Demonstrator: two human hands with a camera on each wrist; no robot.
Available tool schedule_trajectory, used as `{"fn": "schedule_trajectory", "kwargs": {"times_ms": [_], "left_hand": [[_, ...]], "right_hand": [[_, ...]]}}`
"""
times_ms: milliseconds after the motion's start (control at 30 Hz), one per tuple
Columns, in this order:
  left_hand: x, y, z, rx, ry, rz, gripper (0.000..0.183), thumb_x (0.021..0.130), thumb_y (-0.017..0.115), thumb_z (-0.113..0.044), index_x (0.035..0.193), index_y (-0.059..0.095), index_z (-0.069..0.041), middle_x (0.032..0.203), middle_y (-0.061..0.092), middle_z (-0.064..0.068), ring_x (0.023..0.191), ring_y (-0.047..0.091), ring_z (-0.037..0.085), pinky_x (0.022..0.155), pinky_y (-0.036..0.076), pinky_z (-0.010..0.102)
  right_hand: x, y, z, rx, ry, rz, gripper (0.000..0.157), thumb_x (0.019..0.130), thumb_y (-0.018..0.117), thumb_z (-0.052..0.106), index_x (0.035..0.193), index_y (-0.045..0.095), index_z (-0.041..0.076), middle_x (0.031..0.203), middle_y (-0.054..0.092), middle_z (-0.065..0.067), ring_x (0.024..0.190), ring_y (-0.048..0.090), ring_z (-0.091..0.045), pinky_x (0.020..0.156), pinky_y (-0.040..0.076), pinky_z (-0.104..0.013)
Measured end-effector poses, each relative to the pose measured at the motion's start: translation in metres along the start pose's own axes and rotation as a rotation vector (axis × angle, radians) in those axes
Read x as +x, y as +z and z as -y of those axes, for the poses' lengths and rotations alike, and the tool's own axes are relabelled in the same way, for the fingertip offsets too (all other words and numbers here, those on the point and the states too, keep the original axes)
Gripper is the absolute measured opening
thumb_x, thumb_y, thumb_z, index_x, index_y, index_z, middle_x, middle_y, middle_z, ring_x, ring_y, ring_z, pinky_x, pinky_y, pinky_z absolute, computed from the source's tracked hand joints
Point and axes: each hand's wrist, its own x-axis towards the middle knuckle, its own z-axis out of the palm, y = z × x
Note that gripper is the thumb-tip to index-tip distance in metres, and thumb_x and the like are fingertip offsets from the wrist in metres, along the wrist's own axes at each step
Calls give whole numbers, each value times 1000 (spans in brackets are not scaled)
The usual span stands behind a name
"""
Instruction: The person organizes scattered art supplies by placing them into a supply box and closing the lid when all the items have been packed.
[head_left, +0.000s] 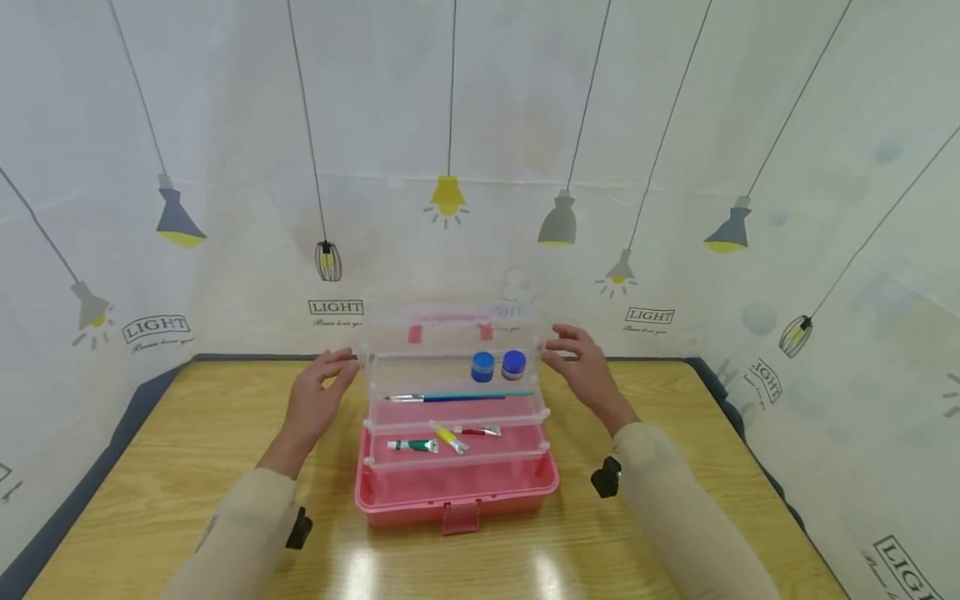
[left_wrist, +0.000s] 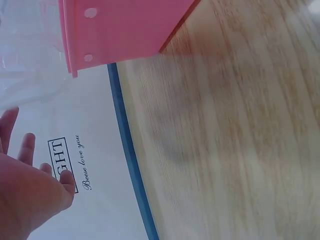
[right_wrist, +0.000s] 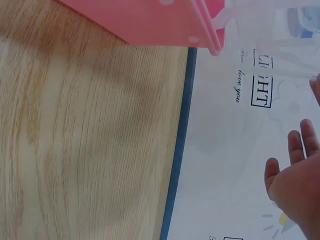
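A pink storage box (head_left: 510, 505) stands unfolded on the table, its clear lid (head_left: 450, 337) raised at the back and its clear trays fanned out in tiers. Two blue-capped paint jars (head_left: 482, 367) sit in the top tier, with paintbrushes (head_left: 450, 398) in front of them. Lower down lie a green paint tube (head_left: 412, 446), a yellow one (head_left: 448, 439) and a red one (head_left: 483, 431). My left hand (head_left: 315, 400) is at the left edge of the lid, fingers loosely bent and holding nothing. Opposite it, my right hand (head_left: 588, 379) has its relaxed fingertips right by the lid's right edge.
The box rests on a wood-grain table (head_left: 187, 467) with a dark blue edge (left_wrist: 127, 140). Close behind rises a white wall covering (head_left: 240, 250) printed with hanging lamps. Dark wrist devices (head_left: 606, 477) sit at both sleeves. A pink latch (head_left: 461, 518) hangs at the box front.
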Motion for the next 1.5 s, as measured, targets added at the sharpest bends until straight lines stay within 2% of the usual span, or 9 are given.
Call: {"fn": "schedule_trajectory", "kwargs": {"times_ms": [167,367,533,700,833,1000,1167,1300,1500], "left_hand": [[-5,-1,-4,-20,18,10,51,99,53,-44,119,68,0,145,52,13,148,27,35,120,24,55],[-12,-2,-8,-67,-15,51,56,100,47,-47,121,66,1,148,49,12,148,27,34,121,22,53],[-17,-4,-15,-101,-60,100,62,100,43,-53,126,63,-1,149,48,11,146,33,32,120,22,56],[-21,-6,-23,-130,-135,133,71,97,40,-63,130,60,-4,152,44,9,146,33,31,119,24,55],[-23,-8,-30,-136,-196,168,81,93,32,-72,136,55,-7,154,40,10,148,28,32,120,20,57],[-25,-11,-40,-138,-232,195,89,91,22,-77,140,51,-8,155,38,12,151,20,32,121,11,61],[-27,-14,-46,-135,-246,167,86,92,26,-75,136,54,-6,150,43,14,148,27,33,121,14,58],[-28,-15,-48,-144,-272,173,85,90,33,-76,141,49,-11,149,43,12,147,28,34,120,17,60],[-29,-16,-44,-173,-228,235,83,95,35,-69,154,29,-11,161,24,12,151,16,36,120,12,62]], "right_hand": [[-7,-5,1,6,-41,13,34,94,65,27,116,68,1,148,45,-13,137,41,-33,111,38,-54],[-22,-13,20,62,-6,51,33,96,62,18,117,66,-7,148,43,-21,136,41,-40,112,35,-59],[-18,-10,-6,88,9,59,36,99,57,25,119,66,-4,147,47,-16,138,41,-35,113,35,-58],[-21,-11,-10,128,11,70,42,101,53,33,123,66,0,144,51,-13,134,47,-33,110,41,-54],[-24,-13,-3,206,86,81,50,101,50,43,124,66,1,144,52,-11,136,46,-32,115,34,-55],[-26,-15,5,192,171,95,60,99,46,53,123,66,3,147,50,-9,140,41,-32,117,29,-56],[-29,-18,12,179,174,123,58,98,49,52,120,67,2,150,46,-8,143,37,-33,116,30,-57],[-32,-20,14,166,146,146,56,98,49,52,119,69,4,153,43,-5,144,35,-32,115,30,-59],[-36,-23,10,171,104,188,51,100,49,46,122,67,4,157,37,-2,147,29,-32,116,28,-60]]}}
